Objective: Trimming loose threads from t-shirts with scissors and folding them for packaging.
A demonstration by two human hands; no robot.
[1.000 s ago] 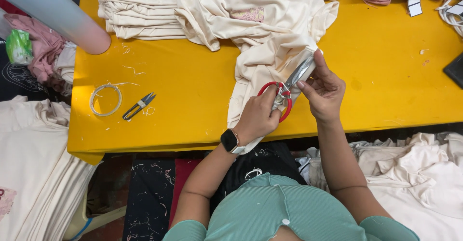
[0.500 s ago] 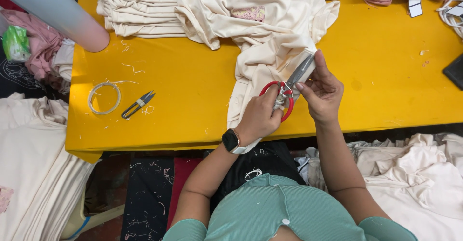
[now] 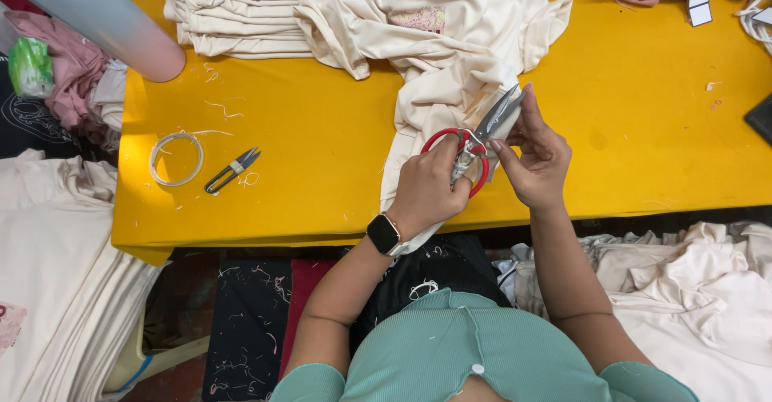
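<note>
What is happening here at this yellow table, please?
A person sits at a yellow table and works on a cream garment. The left hand holds red-handled scissors, blades pointing up and to the right. The right hand pinches the cloth beside the blades. A folded stack of cream garments lies at the far edge. To the left lie a small thread snipper and a ring of tape, both untouched.

I count 2 hands: my left hand (image 3: pixel 430 189) & right hand (image 3: pixel 535 157). 1 pair of red scissors (image 3: pixel 470 141). 1 small thread snipper (image 3: pixel 232 170). 1 tape ring (image 3: pixel 176 159). 1 yellow table (image 3: pixel 322 129). 1 watch (image 3: pixel 384 234). 1 folded cream stack (image 3: pixel 233 12).
</note>
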